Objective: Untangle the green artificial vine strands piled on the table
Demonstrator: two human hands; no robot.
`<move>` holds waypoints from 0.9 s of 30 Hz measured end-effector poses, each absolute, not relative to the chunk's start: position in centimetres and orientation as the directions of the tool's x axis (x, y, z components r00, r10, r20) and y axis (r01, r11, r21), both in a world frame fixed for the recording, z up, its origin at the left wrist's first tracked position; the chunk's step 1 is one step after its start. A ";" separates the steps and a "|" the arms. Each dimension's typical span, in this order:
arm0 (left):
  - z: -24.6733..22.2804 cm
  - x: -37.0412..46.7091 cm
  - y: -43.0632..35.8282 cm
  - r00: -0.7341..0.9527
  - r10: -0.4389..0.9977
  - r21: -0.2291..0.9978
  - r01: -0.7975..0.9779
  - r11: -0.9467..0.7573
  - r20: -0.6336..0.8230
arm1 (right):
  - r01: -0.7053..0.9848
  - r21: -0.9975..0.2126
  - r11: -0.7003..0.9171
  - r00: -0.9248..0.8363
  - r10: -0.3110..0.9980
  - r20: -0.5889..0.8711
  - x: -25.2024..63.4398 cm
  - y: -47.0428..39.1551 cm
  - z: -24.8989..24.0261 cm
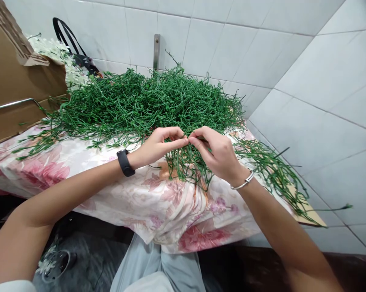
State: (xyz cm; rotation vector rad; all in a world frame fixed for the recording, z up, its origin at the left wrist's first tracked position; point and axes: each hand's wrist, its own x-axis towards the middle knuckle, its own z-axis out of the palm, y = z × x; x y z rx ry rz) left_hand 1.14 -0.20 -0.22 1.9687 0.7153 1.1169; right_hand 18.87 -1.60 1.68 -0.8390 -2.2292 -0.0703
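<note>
A large heap of thin green artificial stems (146, 101) lies along the back of the flowered cloth (110, 194). In front of it, my left hand (163, 144), with a black band on the wrist, pinches a green stem between thumb and fingertips. My right hand (215, 152), with a silver bracelet on its wrist, meets it fingertip to fingertip, closed on the same spot of green stem. More stems hang below the two hands. Fingers hide most of the piece they hold. At the right, a smaller bunch of stems (268, 170) lies near the cloth's edge.
A cardboard box (24, 89) stands at the left, beside white flowers (75, 73) and a black strap (70, 36). Tiled walls (231, 48) close off the back and right. Below left, a cup-like container (61, 263) sits near white blossoms.
</note>
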 end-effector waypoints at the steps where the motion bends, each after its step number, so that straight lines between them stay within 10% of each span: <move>1: -0.2 1.2 -0.3 0.455 0.749 0.799 0.123 -0.588 0.482 | 0.589 -0.277 0.759 -0.478 0.604 0.638 18.8 -1.6 1.7; 6: -0.1 1.3 -0.7 0.465 0.654 0.549 0.358 -0.755 0.597 | 0.531 -0.581 0.617 -0.433 0.787 0.440 18.8 -1.5 1.7; 17: -0.9 1.5 -0.3 0.617 0.346 -0.094 0.567 -0.818 0.707 | 0.592 -0.629 0.504 -0.451 0.854 0.261 18.8 -1.4 1.9; 27: 0.2 0.4 -0.3 0.454 0.659 0.533 0.388 -0.752 0.600 | 0.548 -0.364 0.753 -0.581 0.656 0.481 18.7 -1.9 1.6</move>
